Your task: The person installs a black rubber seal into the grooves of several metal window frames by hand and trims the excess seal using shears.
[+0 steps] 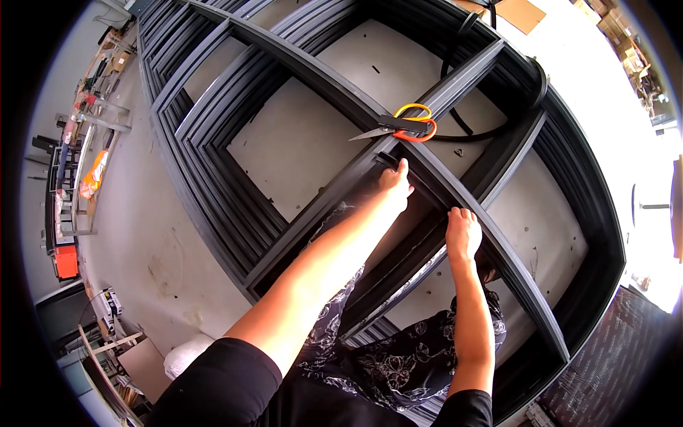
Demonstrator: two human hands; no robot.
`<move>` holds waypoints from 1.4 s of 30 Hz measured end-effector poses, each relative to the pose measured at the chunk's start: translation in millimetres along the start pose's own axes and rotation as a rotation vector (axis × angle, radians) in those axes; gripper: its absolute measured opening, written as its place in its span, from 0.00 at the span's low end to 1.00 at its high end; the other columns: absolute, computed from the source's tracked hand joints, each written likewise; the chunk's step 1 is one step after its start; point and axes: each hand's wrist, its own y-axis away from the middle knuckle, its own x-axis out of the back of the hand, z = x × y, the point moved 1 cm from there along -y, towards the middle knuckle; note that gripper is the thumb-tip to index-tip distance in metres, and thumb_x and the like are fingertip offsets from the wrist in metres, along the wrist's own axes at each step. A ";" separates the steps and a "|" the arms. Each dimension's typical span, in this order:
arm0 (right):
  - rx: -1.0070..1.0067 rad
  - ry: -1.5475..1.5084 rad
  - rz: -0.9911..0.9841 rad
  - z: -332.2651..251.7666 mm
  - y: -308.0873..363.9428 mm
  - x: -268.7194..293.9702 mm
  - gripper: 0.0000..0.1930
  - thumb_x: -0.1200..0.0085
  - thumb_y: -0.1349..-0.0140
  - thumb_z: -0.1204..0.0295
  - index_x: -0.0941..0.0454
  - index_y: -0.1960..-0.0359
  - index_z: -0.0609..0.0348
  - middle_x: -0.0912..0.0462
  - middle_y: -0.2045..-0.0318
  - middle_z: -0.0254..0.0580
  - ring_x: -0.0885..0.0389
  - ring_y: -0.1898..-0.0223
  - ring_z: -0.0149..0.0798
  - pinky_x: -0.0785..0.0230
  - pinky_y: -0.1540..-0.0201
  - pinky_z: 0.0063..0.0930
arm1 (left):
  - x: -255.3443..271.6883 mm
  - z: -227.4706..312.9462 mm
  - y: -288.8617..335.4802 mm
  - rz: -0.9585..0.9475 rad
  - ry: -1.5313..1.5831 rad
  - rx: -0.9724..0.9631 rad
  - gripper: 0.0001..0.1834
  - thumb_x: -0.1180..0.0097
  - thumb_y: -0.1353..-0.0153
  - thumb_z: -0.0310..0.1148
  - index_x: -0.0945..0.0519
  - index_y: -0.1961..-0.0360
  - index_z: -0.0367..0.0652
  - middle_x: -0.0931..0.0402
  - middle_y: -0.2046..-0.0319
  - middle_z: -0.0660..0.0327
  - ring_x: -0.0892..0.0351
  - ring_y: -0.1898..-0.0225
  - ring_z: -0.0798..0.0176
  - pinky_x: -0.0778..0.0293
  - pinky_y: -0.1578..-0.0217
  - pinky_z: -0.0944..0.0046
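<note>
1. Right hand (464, 231), right of centre: fingers curled at the frame (498, 249); grip cannot be told.
2. Left hand (395, 185), centre: fingers bent beside a black piece (386, 158); grip unclear.
3. Scissors (416, 138), above centre: lying on the frame's crossing.

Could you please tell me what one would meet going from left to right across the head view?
Red-orange box → orange bag → left hand → right hand → dark floor covering.
</note>
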 end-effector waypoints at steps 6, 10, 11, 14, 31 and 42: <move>-0.012 -0.015 -0.004 5.4 -0.6 1.5 0.08 0.45 0.36 0.67 0.22 0.71 0.56 0.20 0.70 0.42 0.19 0.63 0.47 0.25 0.61 0.39 | -6.1 -2.2 7.4 -0.035 0.204 0.064 0.40 0.57 0.28 0.58 0.44 0.30 0.35 0.40 0.34 0.41 0.34 0.35 0.44 0.28 0.38 0.46; -0.020 -0.029 -0.010 2.0 -2.7 2.8 0.08 0.45 0.35 0.67 0.22 0.71 0.56 0.20 0.70 0.42 0.19 0.63 0.47 0.25 0.61 0.39 | -0.9 -3.4 -15.0 -0.011 0.311 0.029 0.32 0.58 0.26 0.54 0.39 0.33 0.40 0.36 0.35 0.50 0.33 0.36 0.50 0.32 0.37 0.47; -0.017 -0.028 -0.009 3.1 -2.4 2.3 0.08 0.45 0.35 0.67 0.22 0.71 0.56 0.20 0.70 0.42 0.19 0.63 0.47 0.25 0.61 0.39 | -1.1 -2.9 -20.5 -0.011 0.314 0.028 0.32 0.58 0.26 0.54 0.39 0.33 0.40 0.36 0.35 0.50 0.33 0.36 0.50 0.32 0.37 0.47; -0.004 -0.043 -0.006 -0.9 -4.1 1.9 0.08 0.45 0.36 0.68 0.22 0.71 0.56 0.20 0.70 0.43 0.19 0.63 0.47 0.25 0.61 0.39 | 7.2 -1.0 -39.5 0.006 0.325 0.022 0.28 0.58 0.26 0.53 0.35 0.36 0.43 0.32 0.39 0.56 0.31 0.39 0.54 0.32 0.39 0.49; -0.039 -0.128 -0.092 -4.0 -8.4 30.0 0.08 0.45 0.35 0.67 0.22 0.71 0.57 0.20 0.71 0.44 0.20 0.63 0.51 0.26 0.60 0.42 | -0.3 4.9 -16.1 0.062 0.229 0.043 0.17 0.58 0.26 0.52 0.27 0.52 0.53 0.22 0.61 0.65 0.19 0.60 0.61 0.27 0.51 0.53; 0.358 -0.185 0.082 -83.9 -179.7 73.8 0.05 0.43 0.47 0.76 0.20 0.68 0.55 0.19 0.67 0.42 0.21 0.58 0.49 0.27 0.55 0.40 | 4.9 11.7 55.6 0.093 0.291 -0.127 0.21 0.58 0.30 0.46 0.26 0.63 0.37 0.26 0.69 0.59 0.27 0.72 0.63 0.26 0.68 0.60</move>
